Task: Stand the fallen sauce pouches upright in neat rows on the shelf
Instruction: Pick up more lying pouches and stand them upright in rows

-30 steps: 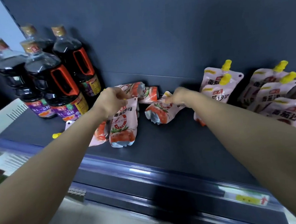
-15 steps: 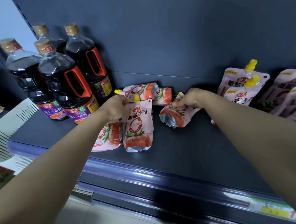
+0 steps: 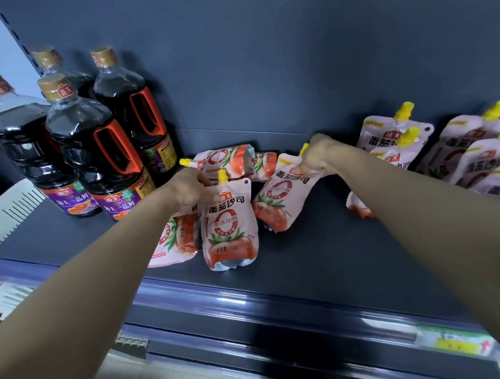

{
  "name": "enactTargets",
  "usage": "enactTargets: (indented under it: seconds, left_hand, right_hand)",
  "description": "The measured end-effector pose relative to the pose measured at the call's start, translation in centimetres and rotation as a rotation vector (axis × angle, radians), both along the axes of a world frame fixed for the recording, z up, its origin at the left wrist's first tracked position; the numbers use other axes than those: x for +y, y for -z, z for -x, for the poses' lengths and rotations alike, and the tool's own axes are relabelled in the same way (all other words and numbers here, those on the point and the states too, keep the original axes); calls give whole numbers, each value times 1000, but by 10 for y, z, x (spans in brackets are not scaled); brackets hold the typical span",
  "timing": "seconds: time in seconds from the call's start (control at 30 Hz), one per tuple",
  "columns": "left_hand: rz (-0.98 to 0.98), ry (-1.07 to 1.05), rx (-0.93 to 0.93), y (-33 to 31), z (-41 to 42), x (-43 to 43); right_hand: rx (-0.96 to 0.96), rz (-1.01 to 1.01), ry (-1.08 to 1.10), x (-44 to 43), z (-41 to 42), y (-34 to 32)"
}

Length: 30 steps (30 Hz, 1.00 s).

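Pink tomato-sauce pouches with yellow caps lie on a dark shelf point(image 3: 321, 252). My left hand point(image 3: 188, 187) pinches the top of one pouch point(image 3: 229, 229), which stands nearly upright near the shelf's front. Another pouch point(image 3: 175, 239) lies beneath and left of it. My right hand point(image 3: 317, 156) grips the top of a second pouch point(image 3: 282, 199), tilted with its base raised toward me. Two fallen pouches point(image 3: 229, 161) lie behind, by the back wall. Upright pouches point(image 3: 393, 138) stand in rows to the right.
Several large dark soy-sauce bottles point(image 3: 98, 149) with orange handles stand at the left, close to my left hand. More pouches point(image 3: 483, 158) crowd the far right. A blue rail point(image 3: 250, 298) runs along the shelf's front edge, with a yellow-green price tag point(image 3: 454, 342).
Both hands have lifted their pouches from lying toward upright. The left pouch now stands nearly vertical; the right one is raised at its top. The camera has moved closer.
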<state>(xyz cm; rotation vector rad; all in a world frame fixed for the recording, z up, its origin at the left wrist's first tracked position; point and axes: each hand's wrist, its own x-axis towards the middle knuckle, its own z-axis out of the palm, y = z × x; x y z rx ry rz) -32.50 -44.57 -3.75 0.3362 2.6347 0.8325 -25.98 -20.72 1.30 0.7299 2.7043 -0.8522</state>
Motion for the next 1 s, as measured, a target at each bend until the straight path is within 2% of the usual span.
enactTargets:
  seconds: [0.13,0.3,0.43,0.53,0.67,0.8,0.9,1.0]
  left_hand:
    - [-24,5,2,-5,-4,6]
    - [-49,45,-1,-16,-14,8]
    - [-122,102,-43,-33,-22,13]
    - [-108,157,-65,-41,-32,21]
    - [-94,152,40,-49,-49,33]
    - [-100,205,48,-66,-71,48]
    - [-154,247,76,-76,-89,66]
    - [-251,287,25,-80,-107,84]
  right_hand:
    - [104,-24,-30,-10,-1,-18]
    - [141,-99,-148,-17,-16,-37]
    - [134,-109,-217,-15,-33,-50]
    - [126,-127,-263,-14,-48,-57]
    - [88,-133,-267,-6,-67,-61]
    - [22,-207,-265,14,-89,-68]
    - [-8,-276,-250,32,-103,-72]
    - [-2,-337,-213,45,-117,-76]
